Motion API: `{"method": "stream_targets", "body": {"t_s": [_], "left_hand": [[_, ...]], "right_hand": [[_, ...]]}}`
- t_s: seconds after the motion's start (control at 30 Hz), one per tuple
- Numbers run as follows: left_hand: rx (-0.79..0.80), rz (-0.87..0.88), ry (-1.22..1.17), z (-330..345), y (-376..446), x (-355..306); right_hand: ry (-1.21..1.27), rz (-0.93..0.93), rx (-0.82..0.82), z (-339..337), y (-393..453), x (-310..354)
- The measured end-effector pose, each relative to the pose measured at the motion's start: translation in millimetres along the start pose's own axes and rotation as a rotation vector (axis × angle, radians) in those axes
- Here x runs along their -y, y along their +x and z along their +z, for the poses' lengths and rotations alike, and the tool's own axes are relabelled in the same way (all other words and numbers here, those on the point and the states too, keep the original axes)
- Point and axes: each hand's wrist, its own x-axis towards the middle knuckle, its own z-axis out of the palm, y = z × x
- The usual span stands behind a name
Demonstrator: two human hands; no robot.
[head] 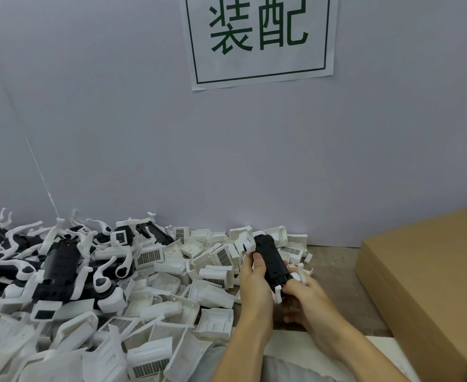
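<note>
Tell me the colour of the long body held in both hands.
Black body, best seen in the head view.

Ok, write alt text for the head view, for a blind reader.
A person's left hand and right hand hold a black plastic body between them, the left at its side, the right at its near end. White plastic shells and black-and-white units lie heaped to the left, a cardboard box sits right, and a green-lettered sign hangs above.
</note>
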Motion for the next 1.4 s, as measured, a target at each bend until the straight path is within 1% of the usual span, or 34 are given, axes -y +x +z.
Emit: {"method": "stream_targets", "body": {"t_s": [0.13, 0.27, 0.33, 0.4, 0.43, 0.47, 0.53, 0.6, 0.7, 0.77, 0.87, 0.9, 0.97, 1.07, 1.2, 1.3, 1.4], "left_hand": [[0.005, 0.015, 0.002, 0, 2, 2], [0.028, -0.018, -0.071, 0, 0, 0], [0.067, -0.102, -0.132, -2, -3, -5], [0.145, -0.238, -0.265, -3, -6, -8], [0.158, -0.255, -0.323, -4, -6, -9], [0.145, -0.237, -0.368, -4, -5, -9], [0.096, -0.151, -0.439, -7, -3, -9], [0.07, -0.101, -0.482, -8, 2, -8], [0.059, -0.081, -0.426, -8, 3, -8], [0.067, -0.079, -0.396, -7, 3, -8], [0.07, -0.033, -0.25, -7, 3, -6], [0.047, -0.011, -0.17, -7, 3, -4], [-0.004, 0.035, -0.046, -7, 3, -3], [0.012, 0.039, -0.086, -3, 2, -6], [0.114, 0.066, -0.048, 0, 3, -3], [0.147, 0.071, -0.01, 2, 1, -2], [0.18, 0.011, 0.016, 2, -1, -4]], "right_hand": [[-0.041, -0.026, -0.033, 1, 0, 3], [-0.06, -0.03, -0.025, 2, -2, 5], [-0.021, -0.018, -0.011, 2, -2, 4], [0.1, -0.016, 0.015, 4, -2, 5], [0.18, -0.02, 0.03, 4, -1, 6], [0.248, -0.024, 0.037, 4, -1, 6], [0.312, -0.041, 0.0, 2, 0, 9], [0.234, -0.099, -0.087, -3, 0, 10], [0.01, -0.286, -0.273, -7, -3, 11], [-0.111, -0.467, -0.338, -6, -7, 13], [-0.488, -0.697, -0.355, -1, -13, 18], [-0.613, -0.74, -0.344, 1, -13, 18], [-0.757, -0.732, -0.308, 4, -12, 17], [-0.77, -0.632, -0.322, 5, -8, 16], [-0.523, -0.53, -0.377, 1, -7, 18], [-0.41, -0.559, -0.384, -1, -9, 18], [-0.438, -0.562, -0.314, 2, -9, 17]]}}
